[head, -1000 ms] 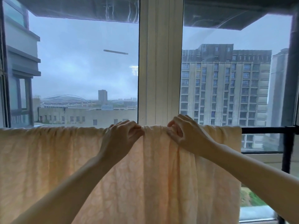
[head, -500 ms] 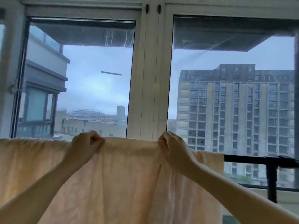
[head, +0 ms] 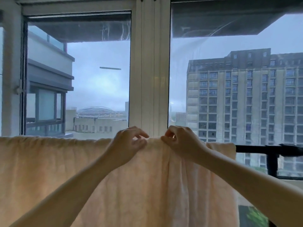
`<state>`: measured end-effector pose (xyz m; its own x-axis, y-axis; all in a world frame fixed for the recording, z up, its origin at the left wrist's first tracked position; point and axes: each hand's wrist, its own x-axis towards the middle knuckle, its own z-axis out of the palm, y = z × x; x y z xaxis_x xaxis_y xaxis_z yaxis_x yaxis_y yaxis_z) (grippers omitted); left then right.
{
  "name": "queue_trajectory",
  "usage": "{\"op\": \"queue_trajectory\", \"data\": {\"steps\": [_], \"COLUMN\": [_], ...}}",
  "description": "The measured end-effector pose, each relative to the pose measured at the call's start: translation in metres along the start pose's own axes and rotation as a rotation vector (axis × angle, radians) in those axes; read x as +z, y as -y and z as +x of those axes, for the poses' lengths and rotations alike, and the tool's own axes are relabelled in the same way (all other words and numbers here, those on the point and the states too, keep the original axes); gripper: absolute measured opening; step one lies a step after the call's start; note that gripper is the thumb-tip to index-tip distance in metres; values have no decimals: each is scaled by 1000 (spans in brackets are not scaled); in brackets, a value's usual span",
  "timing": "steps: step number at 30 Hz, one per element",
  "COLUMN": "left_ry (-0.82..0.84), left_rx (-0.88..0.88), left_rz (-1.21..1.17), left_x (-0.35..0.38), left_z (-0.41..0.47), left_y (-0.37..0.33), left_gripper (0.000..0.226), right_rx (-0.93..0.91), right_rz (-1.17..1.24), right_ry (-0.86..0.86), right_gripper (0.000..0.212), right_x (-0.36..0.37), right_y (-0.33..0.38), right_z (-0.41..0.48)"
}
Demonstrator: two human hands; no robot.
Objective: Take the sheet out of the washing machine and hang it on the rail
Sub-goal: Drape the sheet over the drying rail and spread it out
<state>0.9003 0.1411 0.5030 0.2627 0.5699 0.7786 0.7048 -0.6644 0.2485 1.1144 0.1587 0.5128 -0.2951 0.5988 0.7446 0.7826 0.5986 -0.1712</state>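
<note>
A pale peach sheet point(head: 57, 169) with a faint pattern hangs draped over a black rail point(head: 255, 149) in front of the window. It covers the rail from the left edge of view to about three quarters across. My left hand point(head: 127, 145) pinches the top fold of the sheet near the middle. Close to its right, my right hand point(head: 180, 141) pinches the same fold with curled fingers. Only the rail's right end shows, bare past the sheet's edge.
A white window frame post point(head: 152, 71) stands just behind the hands, with glass panes on both sides. A black upright point(head: 272, 164) drops from the rail at the right. Buildings show outside.
My left hand has slid right along the top fold, from far left of the post to close beside my right hand. The right hand stayed near the post. The camera view shifted slightly.
</note>
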Motion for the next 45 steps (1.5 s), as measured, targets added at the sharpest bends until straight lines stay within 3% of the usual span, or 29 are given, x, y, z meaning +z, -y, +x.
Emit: {"op": "queue_trajectory", "data": {"steps": [3,7,16,26,31,35,38,45], "left_ry": [37,24,-35,-177,-75,-39,92,38], "left_rx": [11,-47,-123,-218,-367,-163,-14,13], "left_rz": [2,-58,-65,39,166,80,-25,-82], "left_x": [21,24,17,0,-7,9,23,34], "left_z": [3,10,13,9,12,16,16,21], "left_y": [-8,-4,8,32,41,5,-26,-24], "left_gripper": [16,15,14,22,24,8,18,16], "right_rx": [33,7,45,72,137,98,55,37], "right_rz": [17,-37,13,-11,-19,2,-13,-165], "right_ry": [2,144,157,67,67,104,142,161], "right_gripper": [15,19,25,10,1,4,3,24], "right_x": [-8,-18,-21,-30,-51,-46,-41,-52], "right_y": [-2,-8,-6,-15,-31,-19,-10,-13], "right_z": [0,-9,-10,-12,-14,-9,-8,-35]}}
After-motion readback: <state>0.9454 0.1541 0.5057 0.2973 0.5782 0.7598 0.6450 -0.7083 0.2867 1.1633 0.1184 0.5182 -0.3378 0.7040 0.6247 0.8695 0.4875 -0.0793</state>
